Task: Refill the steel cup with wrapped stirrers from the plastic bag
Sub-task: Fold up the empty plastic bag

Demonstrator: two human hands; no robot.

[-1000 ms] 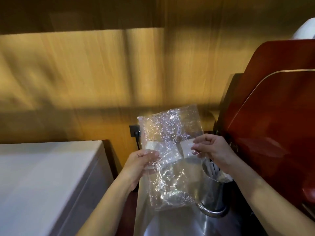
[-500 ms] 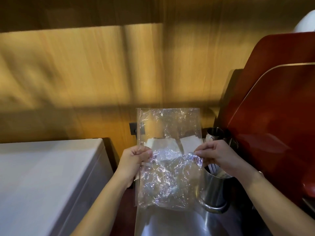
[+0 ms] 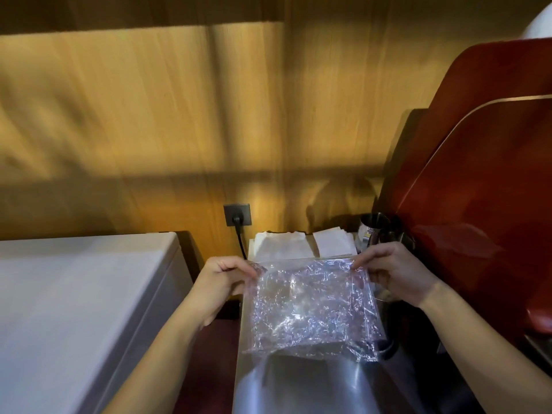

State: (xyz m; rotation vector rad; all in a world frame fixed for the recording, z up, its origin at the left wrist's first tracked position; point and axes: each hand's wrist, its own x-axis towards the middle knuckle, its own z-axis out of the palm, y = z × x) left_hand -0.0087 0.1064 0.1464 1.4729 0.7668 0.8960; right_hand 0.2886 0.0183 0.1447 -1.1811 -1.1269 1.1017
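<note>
I see my left hand [image 3: 222, 280] and right hand [image 3: 394, 271] each pinching a top corner of the crinkled plastic bag [image 3: 313, 306], stretched flat at lower centre of the frame. The steel cup [image 3: 377, 231] stands just behind my right hand, beside white napkins [image 3: 280, 245].

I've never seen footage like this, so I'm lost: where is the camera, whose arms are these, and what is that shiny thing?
The camera sits on a person's head, looking forward and down, so the arms are their own. The left hand and right hand each pinch an upper corner of a crinkled clear plastic bag, stretched flat between them; I cannot make out any contents. Behind it lie white paper napkins on a steel counter. A steel cup stands by the red panel. A white cabinet top is at left, and a wall socket sits on the wooden wall.
</note>
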